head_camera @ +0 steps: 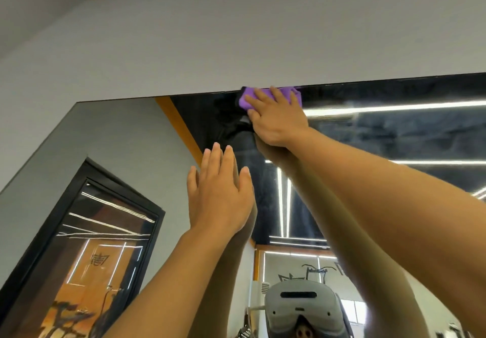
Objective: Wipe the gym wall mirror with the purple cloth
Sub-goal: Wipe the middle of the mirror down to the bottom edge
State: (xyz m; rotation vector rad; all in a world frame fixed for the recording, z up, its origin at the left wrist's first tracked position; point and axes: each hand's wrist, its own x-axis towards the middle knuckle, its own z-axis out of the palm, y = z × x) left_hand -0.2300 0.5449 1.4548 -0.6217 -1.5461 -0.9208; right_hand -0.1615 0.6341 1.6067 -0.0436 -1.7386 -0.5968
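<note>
Both forearms fill the bottom of the head view, reaching up and away toward the mirror (118,140). Left hand (219,193) sits lower, fingers straight and together, palm laid flat on the glass; it looks like a brace, steadying the body for the long stretch overhead. It holds nothing.

Up above and to its right, the right hand (276,117) is at full reach, arm nearly straight. Its fingers are spread and flat, pressing the purple cloth (249,99) against the glass rather than clutching it. Flat pressure like that keeps the whole pad of cloth in contact, which suits a wiping stroke.

And the cloth is right at the mirror's top edge, just under the grey wall (236,35), peeking out past the fingertips on both sides. So the top strip is being worked; the glass below both hands looks yet to be covered, I'd judge.

Below the right arm, a reflected headset (302,308) shows. Bright light strips (394,107) glare across the glass right of the cloth hand.
</note>
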